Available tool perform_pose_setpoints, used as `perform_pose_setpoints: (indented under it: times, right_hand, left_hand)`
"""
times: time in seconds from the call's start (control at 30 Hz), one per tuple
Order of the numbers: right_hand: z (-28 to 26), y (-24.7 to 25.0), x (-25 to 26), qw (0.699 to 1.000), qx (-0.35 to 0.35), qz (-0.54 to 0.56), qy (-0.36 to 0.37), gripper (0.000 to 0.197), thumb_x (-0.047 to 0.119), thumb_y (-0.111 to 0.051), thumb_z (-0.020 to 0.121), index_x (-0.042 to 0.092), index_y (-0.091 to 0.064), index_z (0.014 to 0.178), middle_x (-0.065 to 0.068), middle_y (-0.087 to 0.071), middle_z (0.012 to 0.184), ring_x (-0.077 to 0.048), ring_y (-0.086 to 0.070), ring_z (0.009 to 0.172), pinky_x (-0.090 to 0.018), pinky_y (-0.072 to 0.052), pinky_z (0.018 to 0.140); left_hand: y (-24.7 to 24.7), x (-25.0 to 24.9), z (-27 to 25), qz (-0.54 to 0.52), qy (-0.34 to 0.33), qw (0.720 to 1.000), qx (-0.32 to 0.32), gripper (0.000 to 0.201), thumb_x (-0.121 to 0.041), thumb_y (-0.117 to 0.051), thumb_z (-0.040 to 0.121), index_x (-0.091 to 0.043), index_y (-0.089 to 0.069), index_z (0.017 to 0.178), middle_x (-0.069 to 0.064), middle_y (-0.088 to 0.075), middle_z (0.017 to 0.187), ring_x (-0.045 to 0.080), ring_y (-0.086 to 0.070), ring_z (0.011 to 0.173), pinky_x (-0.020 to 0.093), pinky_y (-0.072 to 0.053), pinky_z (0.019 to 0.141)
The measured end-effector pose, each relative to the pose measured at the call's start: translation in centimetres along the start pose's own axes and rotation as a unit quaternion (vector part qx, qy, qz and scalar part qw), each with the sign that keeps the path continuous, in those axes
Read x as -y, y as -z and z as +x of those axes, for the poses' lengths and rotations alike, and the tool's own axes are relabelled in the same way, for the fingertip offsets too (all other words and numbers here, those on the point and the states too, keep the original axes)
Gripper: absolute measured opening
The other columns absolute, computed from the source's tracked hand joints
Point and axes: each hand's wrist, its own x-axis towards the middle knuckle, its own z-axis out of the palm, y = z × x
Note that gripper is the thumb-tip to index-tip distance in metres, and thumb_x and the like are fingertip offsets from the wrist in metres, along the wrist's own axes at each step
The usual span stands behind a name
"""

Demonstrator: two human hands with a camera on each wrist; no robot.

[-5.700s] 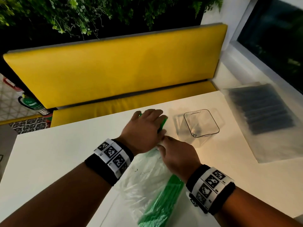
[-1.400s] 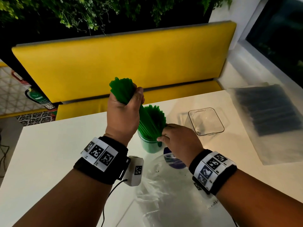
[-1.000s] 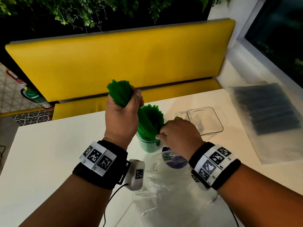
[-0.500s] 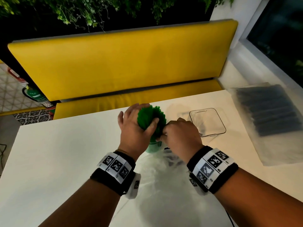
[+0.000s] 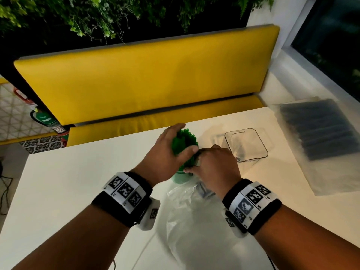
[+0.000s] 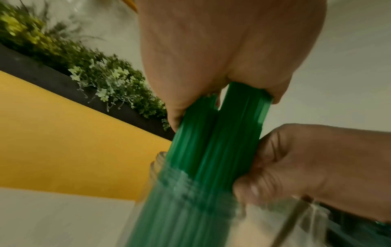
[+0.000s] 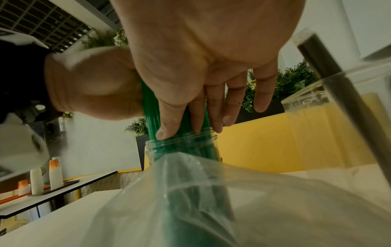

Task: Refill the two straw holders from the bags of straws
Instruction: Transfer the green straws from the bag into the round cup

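Empty clear bag (image 5: 194,217), near centre. Right hand (image 5: 214,168) pinches green straws (image 5: 185,145) at round holder (image 5: 180,177). Left hand (image 5: 167,152), lowered since a second ago, cups their tops: first refill nearly seated. Square holder (image 5: 246,145) and black-straw bag (image 5: 319,131) wait, far right.

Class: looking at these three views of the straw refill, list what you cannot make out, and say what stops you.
- Base of the round clear holder of green straws: head view, hidden by both hands.
- Dark straws in the frosted plastic bag: head view, hazy through the film, uncountable.
- Holder's lower part: left wrist view, motion-blurred.
- Square clear holder: right wrist view, cut off at the edge.
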Motion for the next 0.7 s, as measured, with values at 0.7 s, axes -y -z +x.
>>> perform_pose_setpoints:
  times: [0.7]
  right_hand:
    - [0.0,0.4,0.0,0.999,0.041,-0.024,-0.026,0.053,0.072,-0.054,0.077,0.022,-0.066,0.091,0.000,-0.071,0.087,-0.023,-0.058,0.094,-0.037,-0.039,0.076]
  left_hand:
    - [-1.7,-0.3,3.9,0.319,-0.156,0.933,0.052,0.044,-0.052,-0.046,0.091,-0.029,-0.062,0.125,0.003,-0.060,0.123,0.030,-0.056,0.109,0.046,-0.051,0.089]
